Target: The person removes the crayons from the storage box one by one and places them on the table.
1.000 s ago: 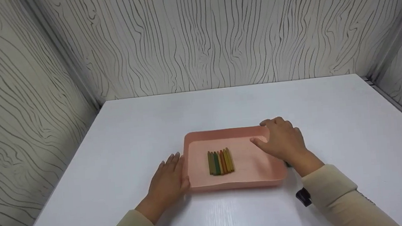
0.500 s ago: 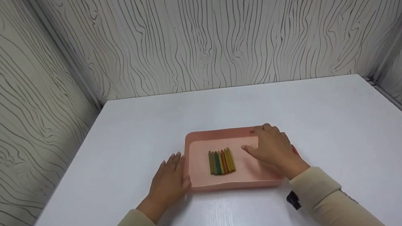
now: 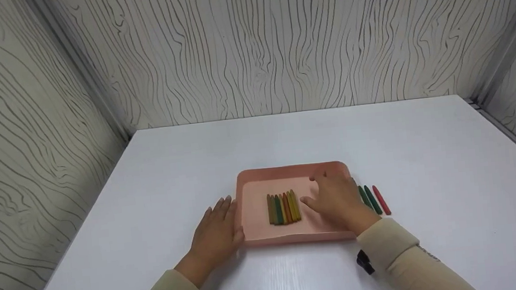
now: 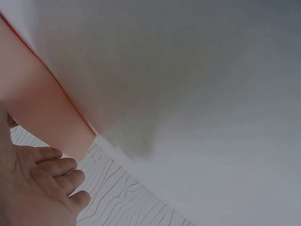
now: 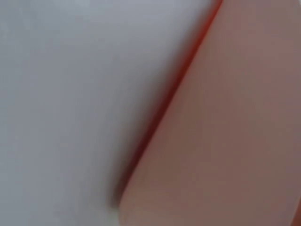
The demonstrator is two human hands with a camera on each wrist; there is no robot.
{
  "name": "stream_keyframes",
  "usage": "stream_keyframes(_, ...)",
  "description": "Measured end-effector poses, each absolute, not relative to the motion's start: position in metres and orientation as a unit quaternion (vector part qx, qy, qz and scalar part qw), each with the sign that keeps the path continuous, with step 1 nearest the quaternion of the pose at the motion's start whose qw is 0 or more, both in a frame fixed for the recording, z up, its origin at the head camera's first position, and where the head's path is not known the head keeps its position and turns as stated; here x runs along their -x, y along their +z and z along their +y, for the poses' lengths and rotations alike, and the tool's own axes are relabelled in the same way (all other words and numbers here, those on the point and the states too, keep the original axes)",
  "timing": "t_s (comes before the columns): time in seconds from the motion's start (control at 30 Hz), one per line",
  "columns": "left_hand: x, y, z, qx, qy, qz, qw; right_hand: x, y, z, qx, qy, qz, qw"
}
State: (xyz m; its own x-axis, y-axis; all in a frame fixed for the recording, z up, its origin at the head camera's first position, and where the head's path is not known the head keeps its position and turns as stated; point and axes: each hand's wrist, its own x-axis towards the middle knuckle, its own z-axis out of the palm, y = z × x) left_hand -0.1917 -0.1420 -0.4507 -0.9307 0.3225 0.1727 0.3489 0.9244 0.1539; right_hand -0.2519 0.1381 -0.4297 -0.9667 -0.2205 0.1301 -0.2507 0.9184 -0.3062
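Observation:
A pink tray [image 3: 255, 215] sits on the white table, and several crayons [image 3: 284, 207] in greens, yellows and orange-red lie side by side inside it. My left hand [image 3: 215, 230] rests against the tray's left side with straight fingers; its fingers [image 4: 49, 172] are at the tray wall in the left wrist view. Over the right part of the tray is my right hand [image 3: 339, 198], thumb and fingers spread apart, with nothing visible between them. Just outside the tray's right side lie a red crayon [image 3: 382, 200] and green crayons [image 3: 373, 200], partly hidden by that hand.
The white table [image 3: 184, 160] extends around the tray on every side. Behind it stands a wood-grain patterned wall [image 3: 277, 45], with another patterned panel at the left [image 3: 16, 152]. In the right wrist view, only the tray's outer wall [image 5: 225, 141] and table show.
My right hand has moved left, from the tray's right edge to over its inside. This has uncovered the red and green crayons on the table. The left hand and the crayon row stay put.

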Motion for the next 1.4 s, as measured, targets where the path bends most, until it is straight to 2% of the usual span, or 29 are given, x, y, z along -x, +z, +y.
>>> stream_keyframes(0.43,0.191,-0.451,-0.142,0.174,-0.09,-0.978,0.071,0.249,-0.438,0.125,-0.136,0.144,-0.98,0.023)
stream_keyframes(0.87,0.192,-0.451,-0.142,0.174,-0.084,-0.979,0.07,0.252,-0.443,0.116,-0.128,0.19,-0.973,-0.002)
stream_keyframes(1.4,0.19,-0.451,-0.143,0.176,-0.091,-0.977,0.077,0.255,-0.45,0.107,-0.099,0.346,-0.932,-0.051)
